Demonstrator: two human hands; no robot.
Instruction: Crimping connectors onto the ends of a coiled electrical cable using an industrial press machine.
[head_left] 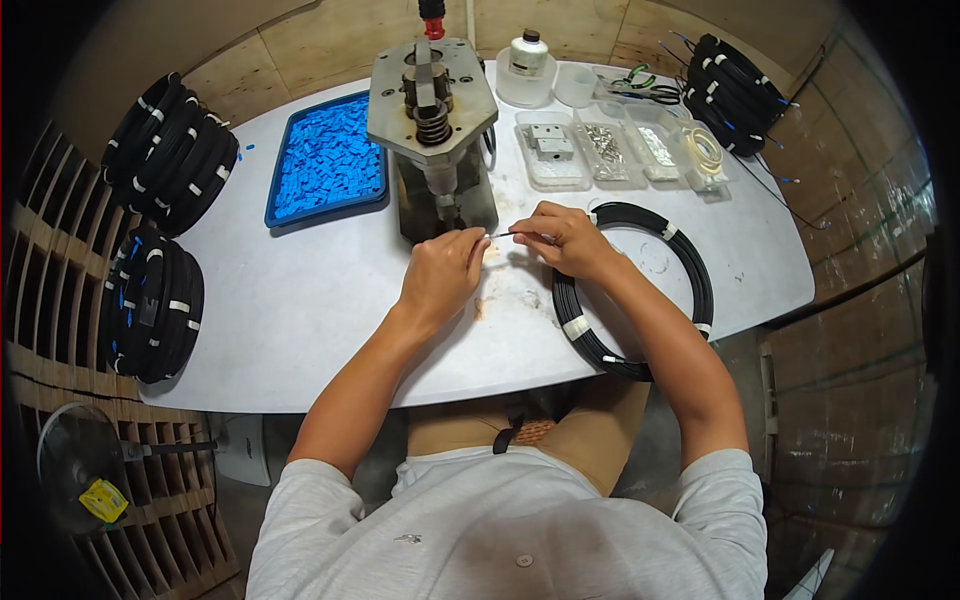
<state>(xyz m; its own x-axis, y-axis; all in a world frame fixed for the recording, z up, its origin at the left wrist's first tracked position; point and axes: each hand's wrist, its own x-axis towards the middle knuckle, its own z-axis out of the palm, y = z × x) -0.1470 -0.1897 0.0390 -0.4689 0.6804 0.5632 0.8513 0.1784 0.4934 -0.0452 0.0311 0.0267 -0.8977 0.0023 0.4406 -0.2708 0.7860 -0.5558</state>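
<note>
My left hand (pixel 445 268) and my right hand (pixel 568 240) meet just in front of a metal press (pixel 445 185), both with fingers pinched. Between them runs the thin end of a black cable (pixel 508 234). My right hand grips its dark part, while my left fingertips close on its pale, narrow tip (pixel 490 236), too small to make out fully. Beside and under my right forearm lies a coil of black cable (pixel 702 270), bound with white tape. Whether the held end belongs to that coil is hidden by my hand.
A dark tray (pixel 272 208) of small blue pieces stands left of the press. Clear boxes (pixel 555 180) of metal and white parts sit at back right, near a bottle (pixel 528 52). More cable coils (pixel 150 300) line the left edge; another coil stack (pixel 730 95) is far right.
</note>
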